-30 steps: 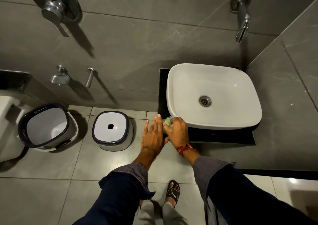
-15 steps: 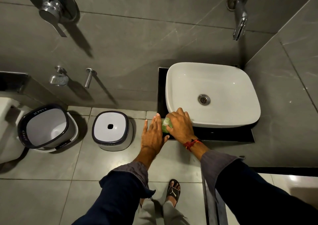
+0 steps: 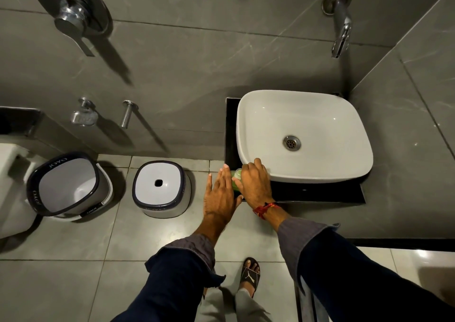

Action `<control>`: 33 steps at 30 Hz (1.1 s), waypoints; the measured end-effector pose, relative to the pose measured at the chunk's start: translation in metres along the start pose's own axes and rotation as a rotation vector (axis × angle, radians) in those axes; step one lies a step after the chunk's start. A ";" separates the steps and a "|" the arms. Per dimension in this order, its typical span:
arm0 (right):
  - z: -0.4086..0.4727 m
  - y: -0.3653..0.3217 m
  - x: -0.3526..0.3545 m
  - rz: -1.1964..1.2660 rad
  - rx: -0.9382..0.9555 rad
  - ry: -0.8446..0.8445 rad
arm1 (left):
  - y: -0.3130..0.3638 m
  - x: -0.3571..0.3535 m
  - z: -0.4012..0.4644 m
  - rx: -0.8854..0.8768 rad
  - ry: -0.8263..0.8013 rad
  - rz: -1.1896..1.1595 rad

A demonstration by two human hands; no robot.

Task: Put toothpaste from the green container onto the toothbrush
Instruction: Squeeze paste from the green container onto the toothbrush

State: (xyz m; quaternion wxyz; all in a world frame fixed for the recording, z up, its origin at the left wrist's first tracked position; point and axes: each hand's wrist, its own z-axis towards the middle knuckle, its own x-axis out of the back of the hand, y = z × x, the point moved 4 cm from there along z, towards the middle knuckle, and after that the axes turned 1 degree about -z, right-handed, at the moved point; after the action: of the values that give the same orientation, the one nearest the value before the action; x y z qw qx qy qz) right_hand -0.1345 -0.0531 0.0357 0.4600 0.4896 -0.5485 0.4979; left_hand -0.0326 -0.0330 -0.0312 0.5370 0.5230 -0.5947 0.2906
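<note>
Green container on dark counter edge, front-left of white basin, mostly hidden. Looks small, light, rigid plastic, likely smooth; best held round body. Right hand wrapped over it. Left hand flat, fingers extended, touching side. Toothbrush not visible.

"JOYO" printed in white, repeated around dark rim of white plastic bucket; other markings illegible.

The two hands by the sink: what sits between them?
In the head view, the green container shows between the left hand and right hand, mostly hidden by them.
</note>
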 end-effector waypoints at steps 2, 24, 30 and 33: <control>-0.006 0.001 0.002 0.064 -0.056 0.003 | 0.001 0.000 0.000 0.000 -0.014 -0.001; -0.057 -0.004 -0.005 0.545 -0.308 0.012 | 0.001 0.004 -0.003 0.010 -0.065 -0.045; -0.044 0.003 -0.023 0.797 -0.284 -0.074 | -0.003 0.010 -0.004 0.065 -0.104 -0.272; -0.036 0.004 -0.025 0.841 -0.287 -0.063 | -0.006 0.013 -0.002 0.045 -0.090 -0.378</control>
State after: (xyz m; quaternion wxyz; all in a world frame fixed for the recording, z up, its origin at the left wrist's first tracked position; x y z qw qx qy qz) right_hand -0.1359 -0.0151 0.0134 0.2640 0.1702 -0.7771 0.5453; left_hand -0.0242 -0.0369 -0.0198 0.5430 0.6496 -0.5029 0.1739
